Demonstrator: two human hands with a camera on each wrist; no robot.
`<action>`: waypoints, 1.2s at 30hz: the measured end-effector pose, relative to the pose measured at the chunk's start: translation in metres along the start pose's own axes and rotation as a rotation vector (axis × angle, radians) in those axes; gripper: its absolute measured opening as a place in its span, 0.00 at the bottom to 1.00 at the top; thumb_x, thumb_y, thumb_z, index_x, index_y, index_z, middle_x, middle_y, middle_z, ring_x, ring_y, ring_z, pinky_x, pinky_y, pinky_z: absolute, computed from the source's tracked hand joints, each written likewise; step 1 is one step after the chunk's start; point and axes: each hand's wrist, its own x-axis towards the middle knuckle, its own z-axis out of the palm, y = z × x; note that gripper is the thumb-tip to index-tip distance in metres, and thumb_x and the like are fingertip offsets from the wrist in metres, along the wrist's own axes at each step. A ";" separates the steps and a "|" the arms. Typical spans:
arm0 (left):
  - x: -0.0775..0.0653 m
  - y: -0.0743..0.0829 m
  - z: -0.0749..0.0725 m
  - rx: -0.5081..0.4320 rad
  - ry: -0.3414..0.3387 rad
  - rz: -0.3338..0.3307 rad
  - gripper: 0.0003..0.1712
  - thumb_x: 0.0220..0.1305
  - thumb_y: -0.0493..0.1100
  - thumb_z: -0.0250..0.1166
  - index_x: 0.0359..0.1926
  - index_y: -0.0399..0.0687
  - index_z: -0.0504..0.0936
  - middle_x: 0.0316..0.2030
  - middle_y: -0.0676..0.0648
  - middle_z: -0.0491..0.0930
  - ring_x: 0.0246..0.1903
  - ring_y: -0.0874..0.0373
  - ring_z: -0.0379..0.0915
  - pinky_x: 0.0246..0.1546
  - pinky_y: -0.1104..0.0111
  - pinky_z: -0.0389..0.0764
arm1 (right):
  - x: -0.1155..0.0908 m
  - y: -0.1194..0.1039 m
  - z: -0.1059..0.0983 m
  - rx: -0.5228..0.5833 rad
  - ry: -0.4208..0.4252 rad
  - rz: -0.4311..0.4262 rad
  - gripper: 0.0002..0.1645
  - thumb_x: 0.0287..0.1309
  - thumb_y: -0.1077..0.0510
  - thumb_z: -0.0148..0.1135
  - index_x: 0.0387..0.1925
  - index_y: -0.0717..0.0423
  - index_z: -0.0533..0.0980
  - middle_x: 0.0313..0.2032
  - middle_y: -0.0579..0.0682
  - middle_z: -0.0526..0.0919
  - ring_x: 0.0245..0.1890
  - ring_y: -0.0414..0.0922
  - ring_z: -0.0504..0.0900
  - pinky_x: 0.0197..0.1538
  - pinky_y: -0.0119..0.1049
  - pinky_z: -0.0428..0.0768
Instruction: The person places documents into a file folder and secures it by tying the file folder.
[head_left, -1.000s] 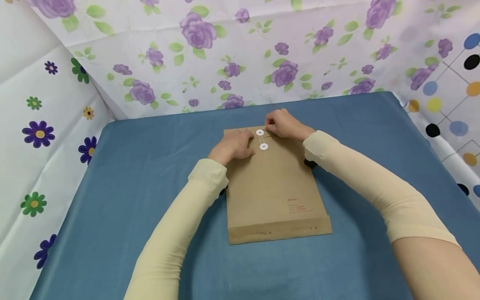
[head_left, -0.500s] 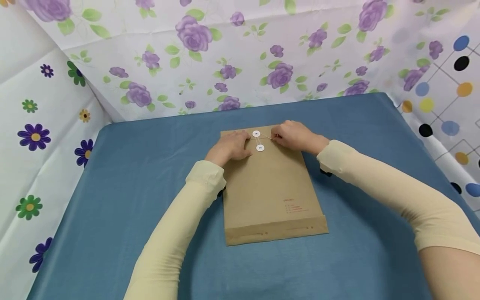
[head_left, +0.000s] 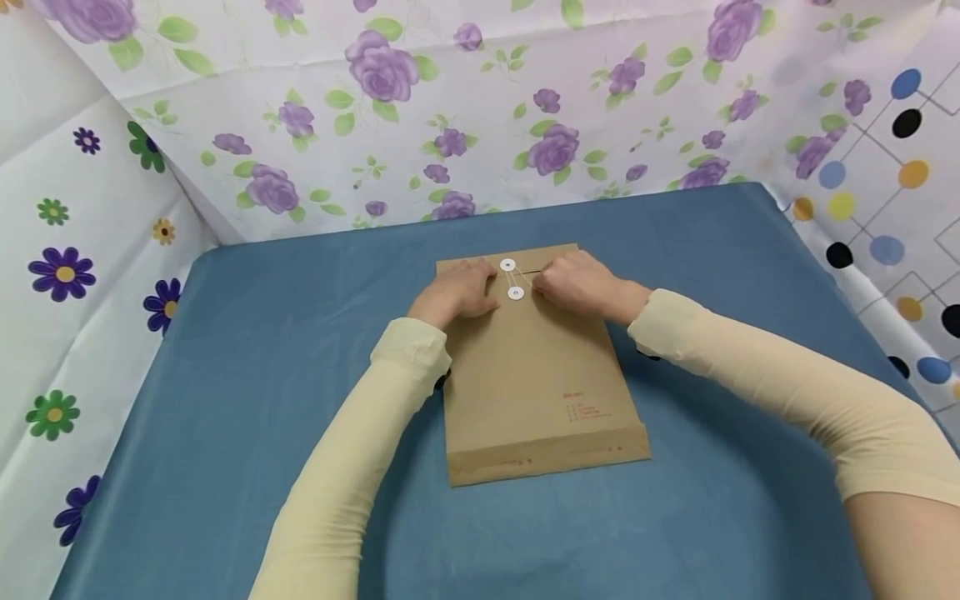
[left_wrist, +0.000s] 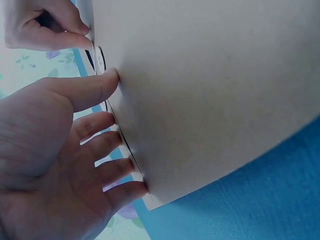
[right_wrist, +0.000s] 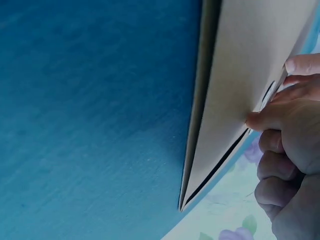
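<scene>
A brown paper file envelope lies on the table, its flap end away from me. Two white round buttons, the upper one on the flap and the lower one on the body, have thin string running between them. My left hand rests on the flap left of the buttons; in the left wrist view its fingertips press along the flap edge and its thumb touches the paper. My right hand, fingers curled, pinches the string's loose end just right of the buttons. In the right wrist view the pinched string is hidden.
A blue cloth covers the table. A flowered sheet hangs behind the far edge, with patterned sheets at the left and right sides. Red print marks the envelope's near end.
My right hand has come from the envelope's top edge toward me, drawing the string out, then beside the lower button. My left hand keeps its place on the flap.
</scene>
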 end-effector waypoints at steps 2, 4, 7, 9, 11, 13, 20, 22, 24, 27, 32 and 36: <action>0.000 0.000 0.000 -0.005 -0.008 -0.001 0.37 0.76 0.53 0.60 0.79 0.48 0.61 0.81 0.43 0.47 0.79 0.44 0.42 0.76 0.52 0.51 | -0.002 -0.002 -0.001 -0.019 -0.008 -0.014 0.15 0.66 0.66 0.60 0.23 0.52 0.80 0.23 0.52 0.84 0.19 0.50 0.77 0.24 0.52 0.78; -0.001 0.000 -0.001 -0.013 -0.013 -0.004 0.37 0.76 0.53 0.59 0.79 0.48 0.60 0.81 0.42 0.47 0.79 0.43 0.42 0.76 0.51 0.52 | -0.003 -0.004 -0.002 -0.026 -0.010 -0.033 0.14 0.65 0.66 0.60 0.23 0.52 0.80 0.22 0.52 0.83 0.19 0.50 0.78 0.23 0.51 0.78; -0.001 -0.001 -0.003 -0.021 -0.005 -0.009 0.37 0.75 0.53 0.60 0.79 0.48 0.60 0.81 0.42 0.47 0.79 0.43 0.44 0.75 0.50 0.54 | -0.003 -0.006 -0.003 -0.017 0.008 -0.048 0.14 0.64 0.67 0.60 0.23 0.53 0.80 0.21 0.51 0.82 0.19 0.50 0.77 0.23 0.51 0.77; 0.000 -0.002 -0.005 -0.020 0.000 -0.017 0.37 0.75 0.52 0.60 0.79 0.49 0.60 0.81 0.42 0.47 0.79 0.43 0.44 0.75 0.50 0.55 | -0.001 -0.006 -0.003 -0.005 0.026 -0.046 0.13 0.63 0.67 0.60 0.23 0.53 0.81 0.21 0.51 0.82 0.18 0.49 0.77 0.23 0.51 0.77; 0.000 -0.002 -0.006 -0.023 0.003 -0.019 0.37 0.75 0.52 0.60 0.79 0.49 0.61 0.81 0.43 0.47 0.79 0.44 0.43 0.75 0.50 0.54 | -0.001 -0.006 -0.003 0.002 0.033 -0.039 0.13 0.63 0.68 0.60 0.24 0.54 0.81 0.21 0.51 0.82 0.18 0.49 0.76 0.23 0.51 0.77; 0.000 -0.002 -0.006 -0.027 -0.007 -0.020 0.37 0.75 0.52 0.60 0.79 0.49 0.60 0.81 0.43 0.46 0.80 0.44 0.41 0.75 0.51 0.53 | -0.001 -0.007 -0.001 0.007 0.027 -0.037 0.13 0.63 0.68 0.61 0.24 0.54 0.81 0.21 0.51 0.82 0.18 0.48 0.75 0.23 0.50 0.77; -0.001 0.000 -0.003 -0.048 -0.019 -0.013 0.38 0.75 0.52 0.61 0.79 0.49 0.60 0.82 0.44 0.45 0.80 0.45 0.39 0.76 0.51 0.52 | -0.007 -0.013 0.003 0.066 0.023 -0.006 0.12 0.65 0.65 0.63 0.24 0.55 0.80 0.21 0.50 0.82 0.19 0.47 0.76 0.24 0.48 0.77; -0.001 0.001 -0.002 -0.047 -0.022 -0.013 0.38 0.75 0.52 0.61 0.79 0.49 0.60 0.82 0.44 0.45 0.80 0.45 0.39 0.76 0.51 0.52 | -0.008 -0.015 0.004 0.089 0.018 0.011 0.13 0.65 0.65 0.62 0.24 0.54 0.80 0.22 0.49 0.82 0.19 0.46 0.74 0.24 0.47 0.76; -0.001 0.001 -0.002 -0.044 -0.025 -0.014 0.38 0.75 0.52 0.60 0.79 0.49 0.60 0.82 0.44 0.45 0.80 0.45 0.39 0.76 0.51 0.51 | -0.008 -0.016 0.004 0.109 0.010 0.024 0.12 0.66 0.65 0.62 0.25 0.54 0.81 0.22 0.48 0.82 0.20 0.45 0.74 0.25 0.46 0.75; 0.000 0.001 -0.002 -0.037 -0.024 -0.013 0.38 0.75 0.52 0.60 0.79 0.49 0.60 0.82 0.44 0.45 0.80 0.45 0.39 0.76 0.51 0.52 | -0.009 -0.017 0.004 0.137 -0.004 0.037 0.12 0.67 0.64 0.62 0.27 0.52 0.82 0.23 0.47 0.83 0.20 0.43 0.73 0.26 0.43 0.74; 0.001 0.001 -0.001 -0.036 -0.026 -0.014 0.38 0.75 0.53 0.60 0.79 0.50 0.60 0.82 0.45 0.45 0.80 0.45 0.39 0.76 0.51 0.53 | -0.008 -0.019 0.004 0.175 -0.005 0.017 0.14 0.69 0.64 0.61 0.26 0.51 0.82 0.21 0.46 0.80 0.19 0.41 0.69 0.26 0.38 0.68; 0.001 0.001 -0.001 -0.039 -0.023 -0.016 0.38 0.75 0.53 0.61 0.79 0.50 0.60 0.82 0.45 0.45 0.80 0.45 0.40 0.75 0.50 0.53 | -0.007 -0.022 0.004 0.216 -0.005 0.015 0.16 0.70 0.64 0.60 0.24 0.52 0.80 0.18 0.45 0.75 0.18 0.40 0.65 0.26 0.36 0.64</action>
